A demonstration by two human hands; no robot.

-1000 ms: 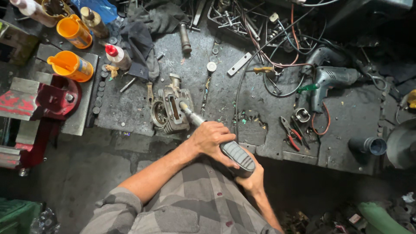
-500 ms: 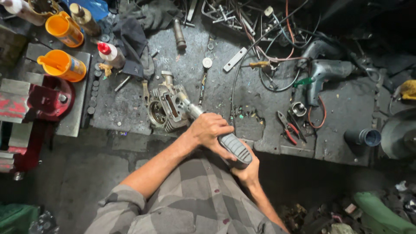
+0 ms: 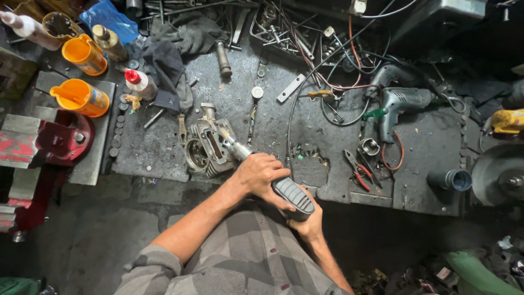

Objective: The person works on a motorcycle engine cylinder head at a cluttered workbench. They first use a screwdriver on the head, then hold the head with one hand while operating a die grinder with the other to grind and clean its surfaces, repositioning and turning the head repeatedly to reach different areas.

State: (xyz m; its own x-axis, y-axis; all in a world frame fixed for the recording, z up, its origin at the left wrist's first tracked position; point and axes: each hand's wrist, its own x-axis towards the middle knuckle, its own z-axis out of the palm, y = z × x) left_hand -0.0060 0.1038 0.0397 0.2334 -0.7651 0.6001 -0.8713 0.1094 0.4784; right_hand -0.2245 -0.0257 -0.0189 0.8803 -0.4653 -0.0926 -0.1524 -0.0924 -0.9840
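Rotary grinder (image 3: 284,188), ribbed grey grip, metal nose against grimy engine part (image 3: 206,147)

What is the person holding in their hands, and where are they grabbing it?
A grey rotary tool: the left hand wraps its front body, the right hand supports its ribbed rear end.

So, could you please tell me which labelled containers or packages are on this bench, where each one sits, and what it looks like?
Orange jug: left edge, near the red vise; a label band on its side.
Second orange jug: behind the first; same label band.
White squeeze bottle: right of the jugs; red cap.
Blue plastic bag: back left, crumpled.
Yellow container: far right edge, partly hidden.
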